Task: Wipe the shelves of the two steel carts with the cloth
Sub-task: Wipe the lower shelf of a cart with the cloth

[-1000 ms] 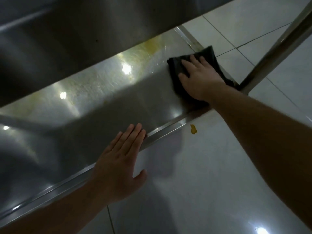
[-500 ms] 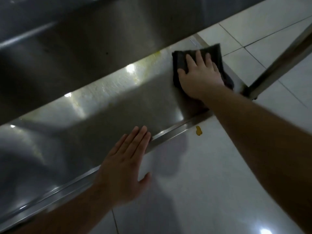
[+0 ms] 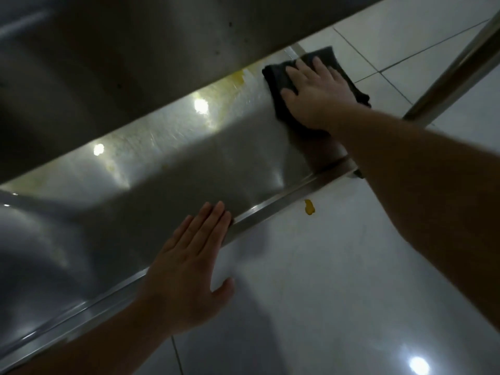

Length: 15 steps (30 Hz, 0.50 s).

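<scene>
A dark cloth (image 3: 276,77) lies flat at the far right end of the steel cart's lower shelf (image 3: 176,171). My right hand (image 3: 316,96) presses down on the cloth with straight, spread fingers. My left hand (image 3: 189,263) rests flat over the shelf's front rim (image 3: 273,209), fingers straight and together, thumb hanging off the edge. Yellowish smears (image 3: 235,79) mark the shelf just left of the cloth, partly under the upper shelf (image 3: 135,63), which hides the shelf's back part.
A steel cart post (image 3: 457,69) rises at the right. White glossy floor tiles (image 3: 338,280) lie in front of and beyond the cart. A small yellow blob (image 3: 309,207) sits on the floor by the front rim.
My right hand has slid the cloth further back along the shelf's right end. My left hand has stayed on the front rim.
</scene>
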Available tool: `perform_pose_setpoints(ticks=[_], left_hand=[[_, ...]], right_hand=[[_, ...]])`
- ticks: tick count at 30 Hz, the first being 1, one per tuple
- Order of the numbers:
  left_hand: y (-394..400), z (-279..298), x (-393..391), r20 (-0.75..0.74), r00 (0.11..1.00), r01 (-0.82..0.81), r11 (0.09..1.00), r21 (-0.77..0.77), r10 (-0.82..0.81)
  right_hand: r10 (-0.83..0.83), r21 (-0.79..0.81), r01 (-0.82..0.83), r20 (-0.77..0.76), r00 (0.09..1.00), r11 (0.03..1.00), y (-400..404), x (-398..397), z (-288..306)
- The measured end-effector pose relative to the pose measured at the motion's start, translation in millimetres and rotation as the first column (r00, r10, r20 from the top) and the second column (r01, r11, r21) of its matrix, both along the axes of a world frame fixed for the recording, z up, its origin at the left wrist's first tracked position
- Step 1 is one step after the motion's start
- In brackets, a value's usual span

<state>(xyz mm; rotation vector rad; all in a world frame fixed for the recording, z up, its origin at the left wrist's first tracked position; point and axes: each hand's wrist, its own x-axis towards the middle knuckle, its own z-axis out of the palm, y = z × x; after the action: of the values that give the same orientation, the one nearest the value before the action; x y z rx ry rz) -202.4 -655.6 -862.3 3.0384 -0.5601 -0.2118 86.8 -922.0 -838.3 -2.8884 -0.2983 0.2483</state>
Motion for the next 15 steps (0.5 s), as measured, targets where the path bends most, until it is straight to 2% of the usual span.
perform_pose_setpoints(ticks=[5, 8, 12, 15], left_hand=[[-1, 0, 0, 0.009, 1.0, 0.002, 1.0, -0.016, -0.001], [0, -1, -1, 0.019, 1.0, 0.002, 1.0, -0.017, -0.001], [1, 1, -2, 0.035, 0.999, 0.014, 1.0, -0.019, -0.013], [1, 0, -6, 0.05, 0.999, 0.012, 1.0, -0.003, -0.012]], right_hand=[[0.048, 0.029, -0.046, -0.061, 0.997, 0.999, 1, 37, 14], [0.033, -0.007, -0.034, -0.026, 0.999, 0.999, -7, -3, 4], [-0.068, -0.051, 0.067, -0.023, 0.997, 0.996, -27, -82, -7], [-0.073, -0.094, 0.071, -0.014, 0.997, 0.993, -4, -129, -6]])
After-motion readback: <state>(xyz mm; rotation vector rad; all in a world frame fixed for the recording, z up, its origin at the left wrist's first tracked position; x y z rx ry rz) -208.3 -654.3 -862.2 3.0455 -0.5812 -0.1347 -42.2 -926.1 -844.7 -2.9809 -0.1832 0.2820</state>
